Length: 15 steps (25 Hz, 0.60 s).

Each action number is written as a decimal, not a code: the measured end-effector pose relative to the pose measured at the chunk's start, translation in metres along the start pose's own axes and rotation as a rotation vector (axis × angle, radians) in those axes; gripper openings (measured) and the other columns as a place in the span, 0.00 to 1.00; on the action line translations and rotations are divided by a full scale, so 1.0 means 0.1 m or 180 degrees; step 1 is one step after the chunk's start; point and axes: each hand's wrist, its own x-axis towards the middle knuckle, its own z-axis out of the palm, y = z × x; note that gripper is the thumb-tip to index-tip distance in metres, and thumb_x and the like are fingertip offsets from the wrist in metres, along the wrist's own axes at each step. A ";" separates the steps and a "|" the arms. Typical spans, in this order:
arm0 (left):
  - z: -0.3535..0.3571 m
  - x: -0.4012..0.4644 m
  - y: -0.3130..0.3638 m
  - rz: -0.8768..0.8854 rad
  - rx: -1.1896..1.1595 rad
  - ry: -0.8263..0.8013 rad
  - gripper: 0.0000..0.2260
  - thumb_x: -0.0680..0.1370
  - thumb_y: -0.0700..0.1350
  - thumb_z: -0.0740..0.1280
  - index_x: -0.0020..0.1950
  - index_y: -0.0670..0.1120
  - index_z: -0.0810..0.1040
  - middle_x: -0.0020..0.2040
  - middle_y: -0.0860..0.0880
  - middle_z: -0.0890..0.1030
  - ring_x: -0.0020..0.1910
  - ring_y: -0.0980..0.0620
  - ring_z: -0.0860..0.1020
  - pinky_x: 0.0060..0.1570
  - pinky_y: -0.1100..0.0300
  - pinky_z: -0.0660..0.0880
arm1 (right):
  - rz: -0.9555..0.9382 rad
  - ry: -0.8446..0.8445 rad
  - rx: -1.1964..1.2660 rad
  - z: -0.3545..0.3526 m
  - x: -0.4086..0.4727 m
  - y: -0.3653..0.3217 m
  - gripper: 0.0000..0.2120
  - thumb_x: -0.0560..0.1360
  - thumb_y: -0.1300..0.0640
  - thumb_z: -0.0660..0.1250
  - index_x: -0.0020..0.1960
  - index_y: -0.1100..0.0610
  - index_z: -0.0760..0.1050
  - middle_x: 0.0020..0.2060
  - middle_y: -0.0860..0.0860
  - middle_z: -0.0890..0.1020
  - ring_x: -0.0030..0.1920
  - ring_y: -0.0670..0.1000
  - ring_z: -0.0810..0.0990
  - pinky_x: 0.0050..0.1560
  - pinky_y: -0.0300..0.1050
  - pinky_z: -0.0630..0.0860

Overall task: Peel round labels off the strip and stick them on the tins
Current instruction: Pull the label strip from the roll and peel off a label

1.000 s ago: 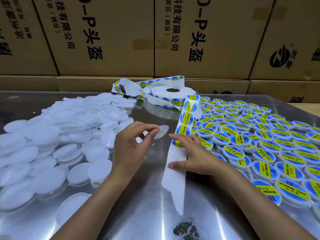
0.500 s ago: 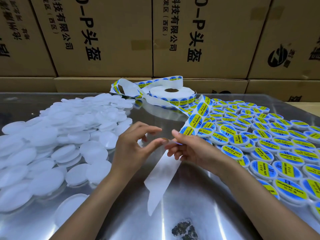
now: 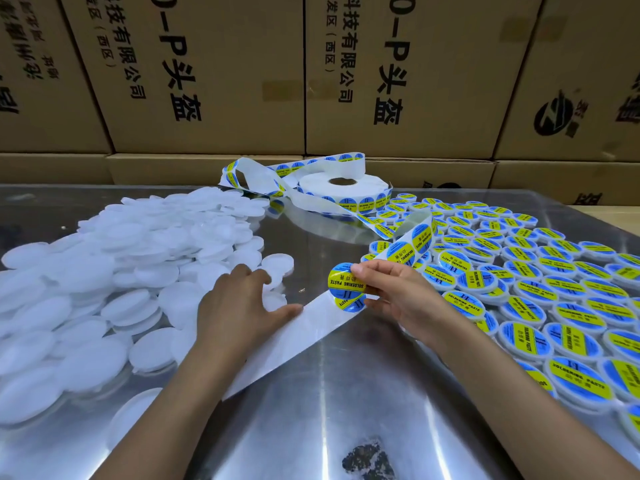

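While your right hand (image 3: pixel 398 292) is pinching a peeled round label (image 3: pixel 344 280) above the strip (image 3: pixel 311 327), your left hand (image 3: pixel 239 306), fingers spread and empty, is reaching toward the unlabelled tins (image 3: pixel 138 258) on the desk (image 3: pixel 329 393), so next probably comes picking one up.

Both bare forearms reach forward from the lower edge of the view, converging toward the middle. The left hand (image 3: pixel 239 306) lies palm down with its back to the camera, fingers spread and only loosely bent, the thumb stretched out sideways toward the other hand (its tip lies at the edge of the backing strip (image 3: pixel 294 337) and closes on nothing). The right hand (image 3: pixel 398 294) sits just beside it, slightly higher, wrist tilted inward, with the thumb and forefinger pinching the rim of a round label (image 3: pixel 344 280); the remaining fingers curl underneath, partly hidden.
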 end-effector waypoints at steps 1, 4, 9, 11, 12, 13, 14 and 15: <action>0.01 0.00 -0.02 -0.0117 0.0112 -0.0098 0.28 0.65 0.69 0.67 0.57 0.54 0.76 0.53 0.52 0.76 0.55 0.49 0.74 0.41 0.58 0.68 | 0.0001 -0.0020 0.0011 0.01 0.00 0.01 0.04 0.71 0.52 0.71 0.40 0.51 0.80 0.42 0.47 0.85 0.43 0.44 0.81 0.43 0.36 0.74; 0.02 -0.01 -0.02 -0.0200 0.0011 -0.0217 0.26 0.67 0.67 0.67 0.60 0.55 0.75 0.57 0.50 0.76 0.56 0.47 0.75 0.43 0.58 0.68 | 0.0039 -0.0079 0.0067 0.03 0.01 0.03 0.05 0.69 0.50 0.72 0.42 0.51 0.79 0.45 0.49 0.84 0.48 0.47 0.81 0.53 0.43 0.75; -0.01 -0.03 0.07 -0.0140 -0.0462 -0.0026 0.13 0.74 0.56 0.66 0.55 0.52 0.78 0.50 0.50 0.81 0.52 0.47 0.78 0.46 0.56 0.73 | 0.0042 -0.0131 0.0176 0.04 0.01 0.04 0.13 0.61 0.45 0.73 0.42 0.50 0.80 0.44 0.48 0.85 0.46 0.46 0.82 0.49 0.40 0.76; -0.03 0.00 0.09 -0.0110 -0.0541 -0.0016 0.12 0.78 0.53 0.61 0.44 0.48 0.79 0.39 0.48 0.81 0.45 0.43 0.78 0.42 0.54 0.74 | 0.0030 -0.0148 0.0329 0.05 0.01 0.04 0.12 0.62 0.46 0.73 0.42 0.51 0.80 0.44 0.49 0.85 0.45 0.46 0.82 0.45 0.37 0.78; -0.04 0.01 0.10 -0.0061 -0.0558 0.0041 0.15 0.79 0.53 0.59 0.39 0.46 0.77 0.34 0.47 0.79 0.42 0.43 0.77 0.39 0.54 0.72 | 0.0027 -0.0153 0.0433 0.05 0.00 0.04 0.11 0.63 0.47 0.73 0.42 0.51 0.81 0.44 0.49 0.85 0.45 0.46 0.83 0.44 0.37 0.78; -0.06 0.02 0.12 -0.0013 -0.0635 0.0101 0.17 0.80 0.52 0.57 0.36 0.46 0.75 0.32 0.48 0.77 0.39 0.43 0.76 0.37 0.54 0.70 | 0.0026 -0.0160 0.0530 0.06 0.00 0.04 0.10 0.63 0.48 0.72 0.42 0.51 0.81 0.45 0.49 0.85 0.45 0.46 0.83 0.43 0.37 0.78; -0.09 0.03 0.15 -0.0003 -0.0909 0.0117 0.18 0.81 0.51 0.57 0.34 0.48 0.74 0.31 0.50 0.76 0.38 0.46 0.75 0.35 0.55 0.70 | 0.0024 -0.0170 0.0610 0.06 0.00 0.03 0.10 0.64 0.48 0.72 0.43 0.51 0.82 0.45 0.49 0.85 0.45 0.46 0.82 0.44 0.37 0.78; -0.10 0.04 0.18 -0.0058 -0.1460 0.0049 0.17 0.81 0.51 0.58 0.34 0.51 0.75 0.31 0.53 0.77 0.37 0.49 0.75 0.34 0.57 0.70 | 0.0018 -0.0187 0.0671 0.07 -0.01 0.03 0.09 0.64 0.48 0.72 0.42 0.51 0.82 0.45 0.49 0.85 0.46 0.46 0.82 0.45 0.37 0.78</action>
